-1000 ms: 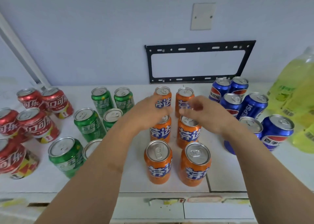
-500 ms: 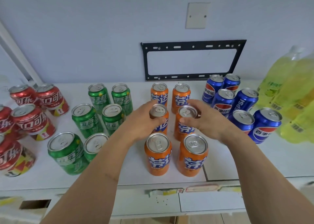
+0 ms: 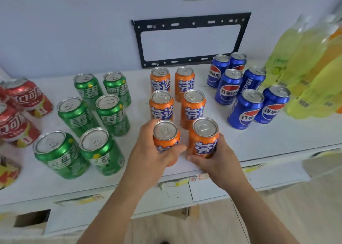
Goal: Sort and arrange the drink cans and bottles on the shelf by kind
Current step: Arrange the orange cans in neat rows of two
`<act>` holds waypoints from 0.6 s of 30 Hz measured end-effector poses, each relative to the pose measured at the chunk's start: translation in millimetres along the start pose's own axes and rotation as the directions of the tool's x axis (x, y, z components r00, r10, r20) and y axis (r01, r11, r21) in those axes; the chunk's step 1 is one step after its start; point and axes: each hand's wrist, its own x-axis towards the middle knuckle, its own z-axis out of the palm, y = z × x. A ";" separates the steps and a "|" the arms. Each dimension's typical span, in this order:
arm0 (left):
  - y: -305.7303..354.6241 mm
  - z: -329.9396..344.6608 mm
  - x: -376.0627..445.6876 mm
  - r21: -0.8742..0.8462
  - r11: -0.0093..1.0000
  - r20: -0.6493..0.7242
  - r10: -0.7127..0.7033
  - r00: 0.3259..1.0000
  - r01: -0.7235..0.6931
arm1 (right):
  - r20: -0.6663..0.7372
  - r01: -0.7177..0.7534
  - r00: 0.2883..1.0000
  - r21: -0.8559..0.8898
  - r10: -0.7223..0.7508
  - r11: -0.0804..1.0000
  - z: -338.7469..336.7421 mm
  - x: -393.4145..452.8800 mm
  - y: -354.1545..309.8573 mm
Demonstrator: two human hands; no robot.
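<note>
A person squares up the front pair of orange Fanta cans near the front edge of the white shelf [image 3: 277, 142]. The left hand [image 3: 153, 151] wraps its fingers and thumb round the front-left Fanta can [image 3: 166, 135]; the right hand [image 3: 216, 158] grips the front-right Fanta can [image 3: 203, 135] from its outer side, thumb curled under the label. Both cans stand upright, just beside each other, with four more Fanta cans [image 3: 161, 103] in two rows behind them toward the back edge.

To the left stand six green Sprite cans [image 3: 111, 112] in pairs, and beyond them, at the left edge, red Coca-Cola cans [image 3: 27, 95], partly cut off. To the right, six blue Pepsi cans [image 3: 246, 108] stand grouped, with yellow-green drink bottles [image 3: 296, 68] at the right edge, blurred. A black metal bracket [image 3: 190, 40] hangs on the wall behind.

The sorting by kind looks nearly done; the step in hand appears to be lining up the orange column. The next move likely calls for nudging both cans level with the rows behind, then letting go without tipping them.
</note>
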 end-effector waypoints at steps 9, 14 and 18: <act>6.0 -14.4 9.0 0.015 0.999 0.081 -0.031 0.996 0.030 | 0.006 -0.012 1.000 -0.056 0.012 0.998 1.2 -1.5 -3.9; 20.9 -14.6 3.5 -0.003 0.996 0.090 -0.090 0.992 0.091 | 0.046 -0.024 0.999 -0.051 0.027 0.998 -3.3 -3.7 -11.3; 48.0 -10.8 -10.5 -0.023 0.993 0.014 -0.116 0.993 0.116 | 0.148 -0.027 0.988 -0.087 0.039 0.996 -21.0 -6.4 -27.0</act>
